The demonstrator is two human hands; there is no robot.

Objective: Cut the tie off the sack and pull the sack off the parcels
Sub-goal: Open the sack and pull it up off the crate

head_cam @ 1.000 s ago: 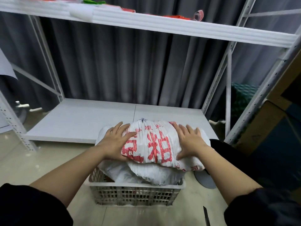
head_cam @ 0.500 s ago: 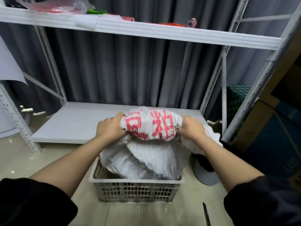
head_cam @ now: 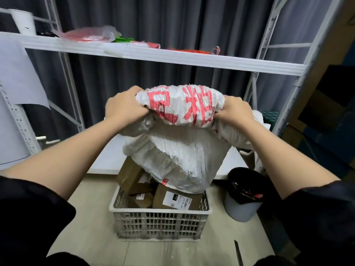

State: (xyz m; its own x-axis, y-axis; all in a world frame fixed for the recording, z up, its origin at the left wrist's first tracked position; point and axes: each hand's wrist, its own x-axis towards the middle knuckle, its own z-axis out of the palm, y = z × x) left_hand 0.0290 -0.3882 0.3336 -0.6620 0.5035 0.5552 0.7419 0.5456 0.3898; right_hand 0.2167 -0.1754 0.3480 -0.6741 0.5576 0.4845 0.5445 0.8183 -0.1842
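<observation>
A white woven plastic sack (head_cam: 178, 150) printed with large red characters is being held up above a pale grey perforated plastic crate (head_cam: 161, 223) on the tiled floor, its long axis running roughly upright, the bunched closed end pointing up and the open mouth hanging down toward the crate. The top of the sack is being gripped at its left by the left hand (head_cam: 125, 108) and at its right by the right hand (head_cam: 237, 112), the fingers of both being curled tightly into the gathered fabric. Brown cardboard parcels (head_cam: 134, 177) with white labels are being uncovered in the crate; at least four are being shown, though more may be hidden under the sack. One black-lined grey bin (head_cam: 244, 196) is standing on the floor just right of the crate. One dark blade-like tool (head_cam: 238, 252) is lying on the near floor. Behind, one white metal shelving rack (head_cam: 172, 58) is standing before one dark grey curtain (head_cam: 172, 25), with red and green bags lying on its upper shelf.
</observation>
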